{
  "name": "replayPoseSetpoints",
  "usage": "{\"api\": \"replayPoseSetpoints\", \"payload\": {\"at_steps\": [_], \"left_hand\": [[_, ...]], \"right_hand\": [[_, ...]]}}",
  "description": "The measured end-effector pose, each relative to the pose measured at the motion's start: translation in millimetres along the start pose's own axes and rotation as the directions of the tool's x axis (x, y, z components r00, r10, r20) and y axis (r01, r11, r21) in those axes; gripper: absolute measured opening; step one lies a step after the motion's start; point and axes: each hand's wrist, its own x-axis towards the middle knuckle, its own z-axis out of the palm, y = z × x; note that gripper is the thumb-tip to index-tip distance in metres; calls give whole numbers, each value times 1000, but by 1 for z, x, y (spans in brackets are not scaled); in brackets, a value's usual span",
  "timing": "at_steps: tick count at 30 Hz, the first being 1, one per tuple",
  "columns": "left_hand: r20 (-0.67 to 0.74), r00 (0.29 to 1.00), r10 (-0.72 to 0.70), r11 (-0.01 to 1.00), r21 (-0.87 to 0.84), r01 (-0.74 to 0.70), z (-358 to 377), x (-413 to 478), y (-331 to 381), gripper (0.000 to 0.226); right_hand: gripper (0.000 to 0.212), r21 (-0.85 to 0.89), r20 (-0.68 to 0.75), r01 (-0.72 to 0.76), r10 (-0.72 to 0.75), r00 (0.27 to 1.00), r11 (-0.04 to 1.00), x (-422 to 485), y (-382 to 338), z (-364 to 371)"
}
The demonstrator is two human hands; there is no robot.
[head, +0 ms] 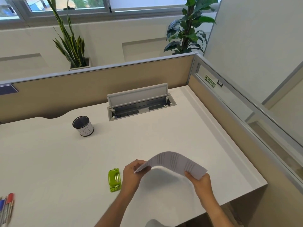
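Note:
A stack of white paper sheets (173,162) arches upward above the white desk (65,161), held at both ends. My left hand (131,174) pinches its left end, fingers curled round the edge. My right hand (201,182) grips its right end, thumb on top. A lime-green hole punch (114,179) lies on the desk just left of my left hand.
A black mesh pen cup with a white label (83,126) stands at mid-left. An open cable tray with raised lid (139,102) sits at the back. Several markers (7,205) lie at the left edge. Beige partitions (98,81) bound the back and right.

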Motion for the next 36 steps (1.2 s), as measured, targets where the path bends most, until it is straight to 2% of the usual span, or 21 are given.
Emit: {"api": "replayPoseSetpoints", "payload": {"at_steps": [2, 5, 6, 8, 12, 13, 15, 17, 18, 20, 22, 23, 26, 28, 29, 30, 31, 33, 34, 35, 36], "left_hand": [[-26, 999, -26, 997, 66, 28, 2, -2, -9, 18], [-53, 999, -10, 983, 184, 19, 6, -9, -13, 10], [-61, 998, -19, 987, 157, 28, 7, -11, -13, 8], [-80, 996, -46, 990, 129, 56, 8, -17, -14, 21], [-74, 997, -26, 998, 57, 31, 7, -31, -9, 25], [-78, 997, 16, 997, 71, -10, 4, -31, -5, 27], [-76, 991, 106, 984, 153, -94, -6, -27, 8, 27], [-28, 968, 248, 938, 259, -232, -16, -23, 27, 9], [19, 937, 349, 880, 337, -335, -22, -21, 38, 12], [163, 825, 542, 661, 524, -537, -29, -18, 61, 28], [283, 722, 631, 442, 634, -634, -30, -19, 86, 35], [323, 690, 648, 370, 658, -656, -27, -20, 97, 37], [411, 600, 687, 204, 684, -701, -19, -27, 125, 31], [371, 533, 761, 143, 704, -695, -17, -29, 138, 24], [304, 526, 794, 162, 728, -666, -18, -29, 142, 28], [210, 550, 808, 230, 748, -623, -19, -27, 145, 41], [101, 604, 791, 349, 735, -581, -20, -25, 147, 59], [-66, 772, 632, 659, 570, -491, -24, -21, 147, 90], [-63, 857, 512, 784, 441, -436, -24, -19, 146, 95], [2, 916, 402, 869, 313, -382, -25, -17, 144, 91], [103, 941, 324, 917, 210, -339, -24, -14, 141, 79]], "right_hand": [[34, -6, -5, -22, 22, 1000, 1000, -5, 13, 4], [34, 16, -91, -7, 8, 996, 1000, -5, 20, 5], [32, 17, -115, 0, 2, 993, 1000, -3, 20, 5], [30, 5, -121, -8, 8, 993, 1000, -5, 24, 5], [29, 20, -66, -56, 57, 996, 998, -17, 29, 5], [25, 10, -59, -27, 27, 998, 1000, -17, 21, 1], [33, -35, -57, 107, -109, 992, 994, -18, -6, -12], [46, -182, -60, 308, -323, 944, 934, -24, -40, -27], [52, -294, -41, 403, -432, 901, 867, -28, -56, -32], [63, -517, 51, 529, -593, 804, 673, -35, -83, -35], [68, -618, 216, 608, -635, 742, 499, -42, -105, -28], [66, -612, 295, 642, -620, 727, 462, -44, -113, -22], [47, -527, 416, 707, -582, 699, 472, -46, -121, -4], [44, -428, 384, 670, -549, 743, 607, -45, -121, 2], [45, -370, 352, 634, -530, 772, 679, -46, -122, 4], [44, -306, 311, 602, -520, 795, 738, -46, -123, 5], [42, -236, 270, 573, -513, 815, 785, -46, -124, 7], [32, -63, 183, 500, -482, 857, 864, -46, -125, 11], [25, 30, 133, 448, -447, 885, 894, -46, -126, 15], [18, 105, 97, 391, -400, 911, 915, -45, -126, 18], [15, 155, 85, 350, -365, 927, 924, -44, -126, 22]]}}
